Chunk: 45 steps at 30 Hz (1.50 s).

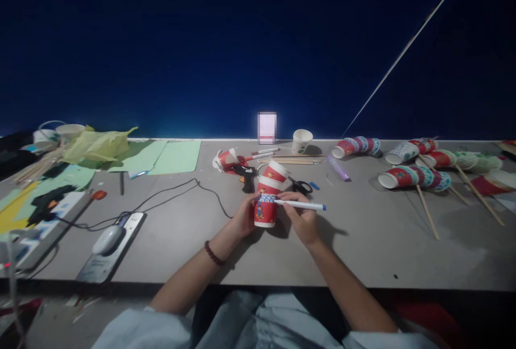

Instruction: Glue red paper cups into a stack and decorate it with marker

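Observation:
A short stack of red patterned paper cups (268, 197) stands on the grey table (363, 252) in front of me, its top cups leaning to the right. My left hand (244, 216) is wrapped round the bottom cup from the left. My right hand (301, 219) pinches a white pen with a blue cap (300, 205), its tip against the blue band of the bottom cup.
Black scissors (300, 185) and a black glue gun (248, 177) lie just behind the cups. Finished cup chains on wooden sticks (411, 177) lie at the right. A white paper cup (302, 141) stands at the back. Green paper (161, 158), a power strip (108, 244) and cables lie at the left.

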Available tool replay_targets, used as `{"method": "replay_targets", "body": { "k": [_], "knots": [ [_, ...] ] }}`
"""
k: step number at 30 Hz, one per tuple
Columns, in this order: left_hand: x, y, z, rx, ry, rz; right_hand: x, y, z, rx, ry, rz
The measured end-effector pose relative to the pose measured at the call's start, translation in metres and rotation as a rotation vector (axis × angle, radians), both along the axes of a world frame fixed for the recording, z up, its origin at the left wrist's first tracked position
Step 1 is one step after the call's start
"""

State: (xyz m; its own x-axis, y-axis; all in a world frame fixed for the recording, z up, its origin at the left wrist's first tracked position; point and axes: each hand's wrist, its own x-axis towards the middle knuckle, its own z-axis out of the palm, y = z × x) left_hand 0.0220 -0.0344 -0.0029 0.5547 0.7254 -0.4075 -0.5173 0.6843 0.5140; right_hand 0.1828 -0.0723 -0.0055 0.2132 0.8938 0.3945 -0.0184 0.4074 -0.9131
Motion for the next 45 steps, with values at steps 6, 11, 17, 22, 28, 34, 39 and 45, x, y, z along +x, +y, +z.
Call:
{"method": "replay_targets", "body": {
  "k": [6,11,17,22,28,34,39,45],
  "knots": [
    [-0.0001,0.0001,0.0006,-0.005,0.004,-0.002,0.0004,-0.0002,0.0001,0.008,0.0,0.0],
    [0.0003,0.0004,-0.0003,-0.007,0.007,0.01,0.0005,0.0,0.0003,0.018,0.004,0.004],
    [0.0003,-0.0001,0.0001,0.016,-0.022,0.003,0.0012,-0.0001,0.0004,0.028,-0.009,0.015],
    [0.0009,-0.0005,0.0024,0.002,0.008,0.021,0.001,-0.0009,0.0017,0.02,-0.03,-0.002],
    [0.0018,-0.0004,0.0029,-0.019,0.008,0.016,0.0007,-0.0011,0.0035,0.035,-0.038,-0.001],
    [0.0012,-0.0009,0.0029,-0.011,0.018,0.031,0.0005,-0.0013,0.0046,0.021,-0.025,0.003],
    [0.0033,-0.0003,0.0045,0.044,0.007,0.056,0.0016,-0.0007,0.003,0.004,0.035,-0.003],
    [0.0041,-0.0003,0.0074,0.044,-0.013,0.045,0.0016,-0.0007,0.0017,0.008,0.05,-0.01]
  ]
}}
